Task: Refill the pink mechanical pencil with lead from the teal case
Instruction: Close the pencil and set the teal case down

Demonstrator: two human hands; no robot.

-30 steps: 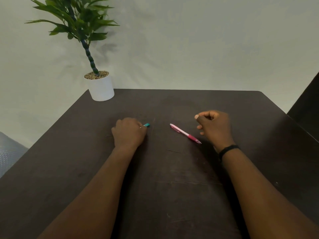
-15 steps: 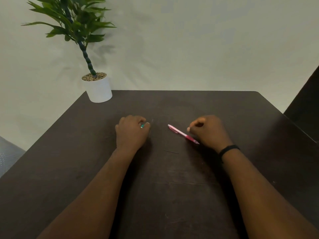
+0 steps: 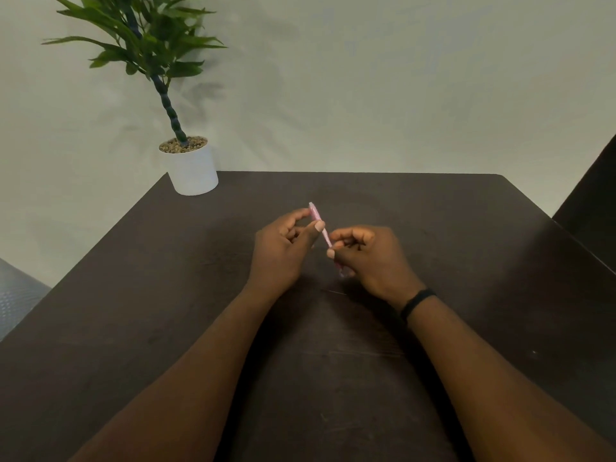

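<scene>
The pink mechanical pencil (image 3: 316,217) is held tilted above the middle of the dark table (image 3: 466,228), its upper end pointing away from me. My right hand (image 3: 373,261) grips the pencil's lower half, and the tip shows just below its fingers. My left hand (image 3: 280,255) pinches the pencil's upper end between thumb and forefinger. The teal case is out of sight; I cannot tell whether it lies inside my left hand. A thin lead-like stick (image 3: 333,291) lies on the table under my hands.
A white pot with a green plant (image 3: 193,168) stands at the table's far left corner. A black band (image 3: 416,301) sits on my right wrist. A dark surface (image 3: 593,195) rises at the right edge, and a grey chair (image 3: 16,295) is at the left.
My right hand picked the pink pencil up off the table and raised it. My left hand left its spot on the table and came over to pinch the pencil's top end.
</scene>
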